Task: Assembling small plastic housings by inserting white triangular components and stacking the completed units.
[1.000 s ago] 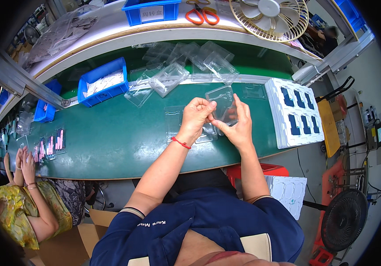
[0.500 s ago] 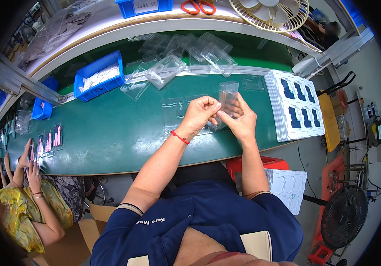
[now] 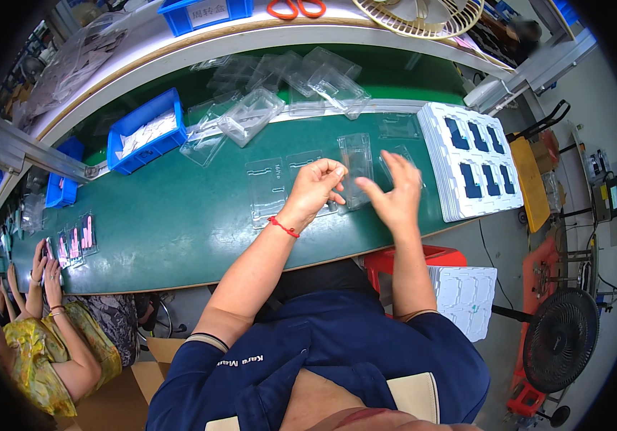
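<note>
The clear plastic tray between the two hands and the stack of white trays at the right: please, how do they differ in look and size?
The clear plastic tray is see-through, while the stack of white trays is opaque.
The clear plastic tray looks small and narrow; the stack of white trays is much larger, with many layers.
Both appear over the green bench.

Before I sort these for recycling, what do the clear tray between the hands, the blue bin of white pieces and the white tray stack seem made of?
Clear tray: thin, glossy plastic, it seems; the green table shows through and edges catch highlights.
Blue bin: probably moulded plastic; smooth, slight sheen, even colour.
White tray stack: likely matte formed plastic, given shaped recesses, though foam remains possible.
</note>
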`<control>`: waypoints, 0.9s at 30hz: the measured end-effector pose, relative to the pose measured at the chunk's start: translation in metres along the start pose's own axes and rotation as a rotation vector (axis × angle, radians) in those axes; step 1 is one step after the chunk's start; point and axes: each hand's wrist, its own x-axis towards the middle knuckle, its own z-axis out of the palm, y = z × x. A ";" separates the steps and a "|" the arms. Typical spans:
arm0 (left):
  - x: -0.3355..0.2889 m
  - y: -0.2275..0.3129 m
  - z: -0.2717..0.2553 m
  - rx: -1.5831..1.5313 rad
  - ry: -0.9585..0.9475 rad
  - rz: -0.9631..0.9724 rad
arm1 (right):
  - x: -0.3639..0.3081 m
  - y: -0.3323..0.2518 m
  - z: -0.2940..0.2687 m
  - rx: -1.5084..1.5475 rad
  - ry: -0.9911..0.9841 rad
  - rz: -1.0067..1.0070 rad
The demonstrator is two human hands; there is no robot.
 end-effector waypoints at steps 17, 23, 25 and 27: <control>-0.003 -0.003 -0.016 -0.181 -0.041 0.014 | 0.013 -0.025 0.024 0.935 -0.381 0.540; -0.003 0.009 -0.030 0.026 0.136 -0.042 | 0.017 -0.008 0.015 0.770 -0.276 0.501; -0.005 0.018 -0.035 0.158 0.230 -0.054 | 0.018 -0.007 0.013 0.462 -0.257 0.391; -0.010 0.031 -0.046 0.175 0.228 -0.099 | 0.027 0.002 0.015 0.127 -0.218 0.062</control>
